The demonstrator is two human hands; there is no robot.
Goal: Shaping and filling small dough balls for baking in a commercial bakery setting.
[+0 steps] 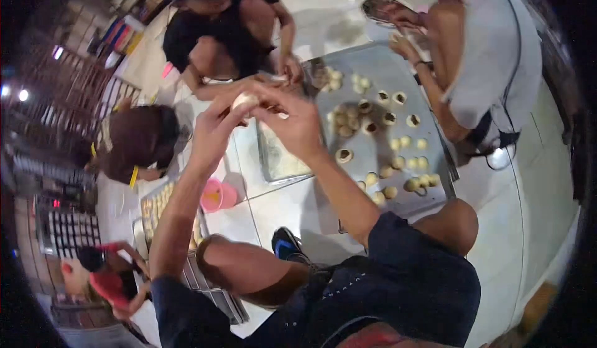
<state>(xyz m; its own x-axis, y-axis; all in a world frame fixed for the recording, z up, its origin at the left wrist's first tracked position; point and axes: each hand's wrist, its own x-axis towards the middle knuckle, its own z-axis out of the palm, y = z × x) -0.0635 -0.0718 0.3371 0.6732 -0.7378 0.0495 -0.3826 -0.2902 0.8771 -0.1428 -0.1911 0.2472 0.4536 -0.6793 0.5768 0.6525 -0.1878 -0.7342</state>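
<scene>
Head view: one pale dough ball (245, 101), held aloft in two bare hands.
Dough ball grasped by the fingers of the left hand (214, 123) and pinched by those of the right hand (288, 124); a large metal tray (379, 156) placed to the right, laid with dough balls and dark-filled dough rounds (412, 120); a smaller tray (289, 179) set beside it; a pink cup (229, 192) stood on the tiled floor, to the left.

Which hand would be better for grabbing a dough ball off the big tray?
Probably the right hand, because it's closer to the big tray. The left hand is farther off, and both seem busy at the white dough piece.
</scene>
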